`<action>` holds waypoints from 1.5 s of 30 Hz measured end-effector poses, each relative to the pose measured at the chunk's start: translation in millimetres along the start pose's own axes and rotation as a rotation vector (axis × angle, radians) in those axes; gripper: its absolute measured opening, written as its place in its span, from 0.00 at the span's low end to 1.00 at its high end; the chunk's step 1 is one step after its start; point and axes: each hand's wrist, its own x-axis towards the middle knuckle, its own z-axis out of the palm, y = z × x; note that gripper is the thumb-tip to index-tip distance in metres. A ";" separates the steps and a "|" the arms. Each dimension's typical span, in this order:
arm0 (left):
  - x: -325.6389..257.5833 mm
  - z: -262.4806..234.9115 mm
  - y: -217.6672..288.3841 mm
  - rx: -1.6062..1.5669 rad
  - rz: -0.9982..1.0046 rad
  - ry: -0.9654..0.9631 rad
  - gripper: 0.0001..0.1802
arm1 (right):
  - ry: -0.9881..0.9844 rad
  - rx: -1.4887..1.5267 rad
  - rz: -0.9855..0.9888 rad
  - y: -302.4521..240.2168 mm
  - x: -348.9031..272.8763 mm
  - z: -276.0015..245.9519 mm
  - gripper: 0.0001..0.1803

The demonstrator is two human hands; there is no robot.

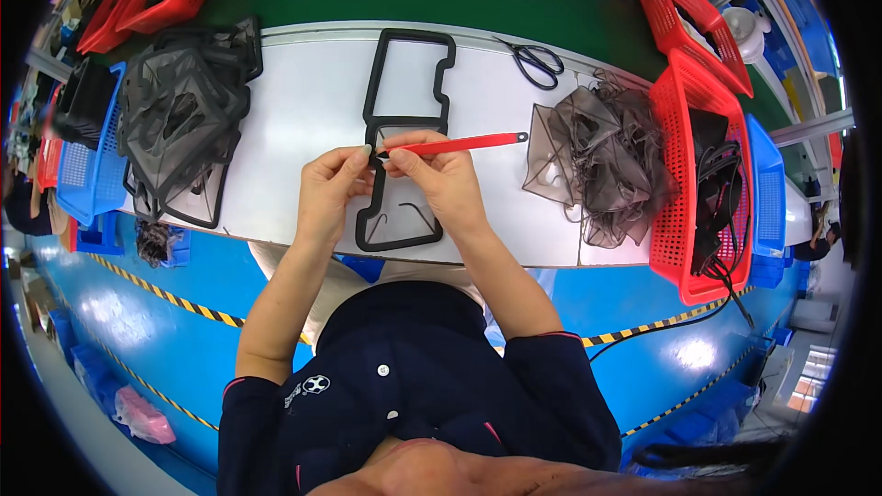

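Observation:
On the white table in front of me lies a black frame [407,116] with two openings, one beyond the other. Dark mesh shows in its near opening. My right hand [441,182] grips a slim red-handled tool [482,142], whose handle points right and whose tip meets the frame's left side near the middle bar. I cannot make out the tip's shape. With thumb and fingers pinched, my left hand [335,186] holds the frame's left edge right beside that tip. Black-handled scissors [535,64] lie apart, at the far right of the frame.
A heap of black mesh frames [179,119] covers the table's left. Loose dark mesh pieces [611,161] are piled to the right. Beyond them stands a red basket [675,184] with black strips in it, next to a blue basket [767,193]. Another blue basket [87,174] is at far left.

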 end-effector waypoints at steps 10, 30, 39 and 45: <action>-0.4 -2.6 -3.6 0.028 0.037 0.038 0.12 | 0.032 -0.201 -0.090 9.6 -1.1 3.5 0.08; 14.5 -45.8 28.9 0.902 0.250 0.299 0.06 | 0.342 -1.148 -0.571 -48.2 -21.9 -58.6 0.02; 0.6 -61.5 32.9 1.293 0.212 0.388 0.10 | 0.972 -1.503 -0.409 -107.0 -49.7 -196.5 0.06; -8.7 -63.1 44.2 1.321 0.147 0.334 0.08 | 1.041 -1.627 -0.385 -118.4 -52.1 -211.4 0.07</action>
